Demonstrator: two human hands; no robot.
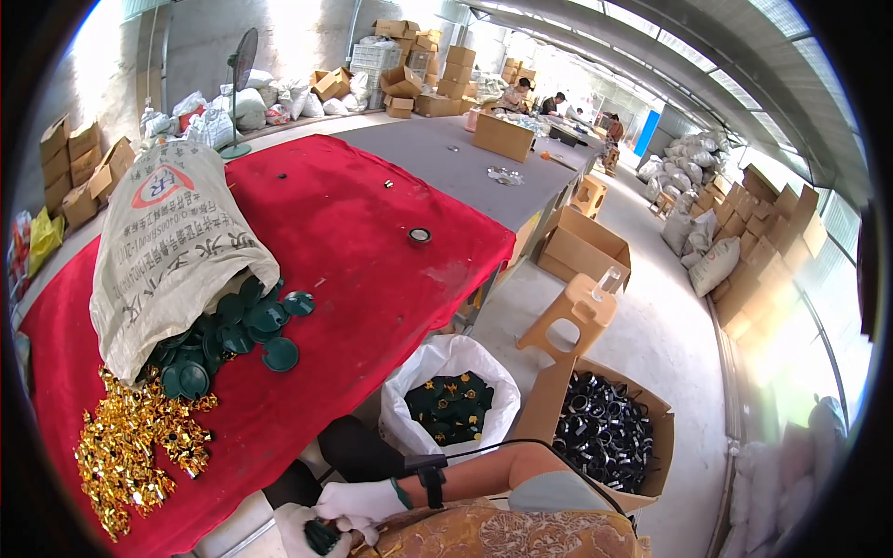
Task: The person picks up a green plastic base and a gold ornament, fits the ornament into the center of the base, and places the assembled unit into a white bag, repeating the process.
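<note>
Both my hands wear white gloves and meet close to my body at the lower edge. My right hand (361, 502), with a black strap on its wrist, and my left hand (293, 526) both close on a small dark green round piece (322, 538). On the red-covered table (372, 279) lies a tipped woven sack (172, 242), with dark green discs (233, 335) spilling from its mouth. A heap of small gold pieces (130, 446) lies in front of the sack. To my right stands an open white bag (453, 395) holding dark green pieces with gold parts.
A cardboard box of black rings (605, 432) stands on the floor to my right, with a tan plastic stool (569, 316) behind it. A small dark ring (419, 235) lies on the red cloth. Beyond is a grey table (465, 158) with a box; people work far off among stacked cartons and sacks.
</note>
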